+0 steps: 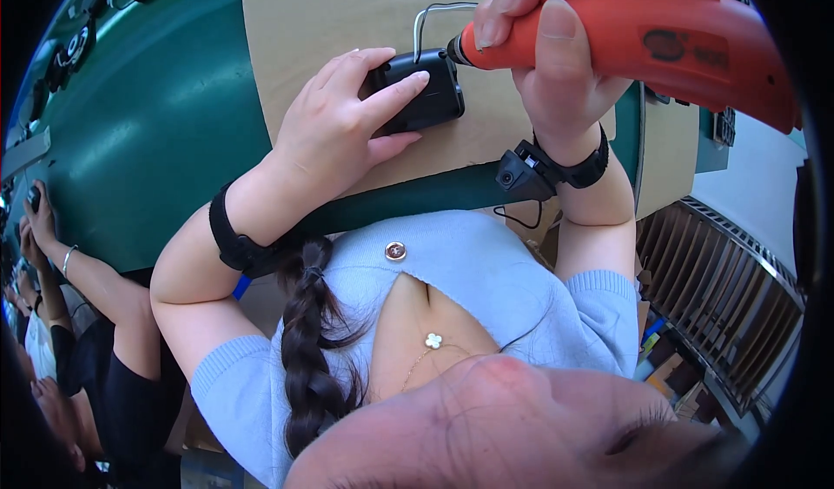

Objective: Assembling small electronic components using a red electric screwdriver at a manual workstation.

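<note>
While grasping the black case [439, 100] with the left hand [334, 111], holds the red power tool [612, 20] in the right hand [569, 59]. Has the left fingers spread over the case, with the thumb at the near edge, one finger upon the top face and another along the far left side. Has the right fingers curled around the front body of the tool, with the thumb laid across it. Puts the dark nose right at the far right corner of the case; cannot tell the exact contact there. Has the case lying on the brown cardboard [321, 20], over the green table [174, 81]. Near the nose, shows thin wires [417, 33] rising from the far edge of the case and bending rightward. Wears a black band [224, 228] on the left wrist and a small camera [516, 173] on the right. Far left, can see a co-worker's hand [42, 220]; lower right, a metal rack [721, 289].
</note>
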{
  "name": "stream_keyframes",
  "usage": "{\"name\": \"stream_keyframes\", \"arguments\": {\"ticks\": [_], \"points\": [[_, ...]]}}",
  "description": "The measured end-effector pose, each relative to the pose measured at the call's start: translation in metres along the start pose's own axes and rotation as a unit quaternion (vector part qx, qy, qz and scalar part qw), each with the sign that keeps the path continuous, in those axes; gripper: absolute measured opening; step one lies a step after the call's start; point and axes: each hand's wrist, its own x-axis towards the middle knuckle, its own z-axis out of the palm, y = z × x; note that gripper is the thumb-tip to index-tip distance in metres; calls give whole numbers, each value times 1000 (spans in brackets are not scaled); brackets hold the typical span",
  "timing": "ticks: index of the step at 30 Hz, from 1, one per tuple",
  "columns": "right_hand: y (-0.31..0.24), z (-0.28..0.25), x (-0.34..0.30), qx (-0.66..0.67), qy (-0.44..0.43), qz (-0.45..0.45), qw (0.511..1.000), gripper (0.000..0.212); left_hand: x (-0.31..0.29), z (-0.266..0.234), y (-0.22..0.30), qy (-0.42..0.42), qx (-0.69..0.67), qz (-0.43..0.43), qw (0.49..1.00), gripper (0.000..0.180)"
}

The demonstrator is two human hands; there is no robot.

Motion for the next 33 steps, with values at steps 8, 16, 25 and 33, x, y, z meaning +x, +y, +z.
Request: {"name": "stream_keyframes", "arguments": {"ticks": [8,16,25,33], "points": [[1,-5,2,-21,-55,9,998,34,-1,5,4,12,-19,-1,1000,62],[-24,14,5,121,65,41,990,44,-4,11,6,6,-36,-16,999,62],[-15,38,3,132,28,82,987,52,-4,8,5,-2,-47,-12,999,63],[-18,43,2,136,24,108,984,49,-5,10,5,8,-40,-5,999,63]]}}
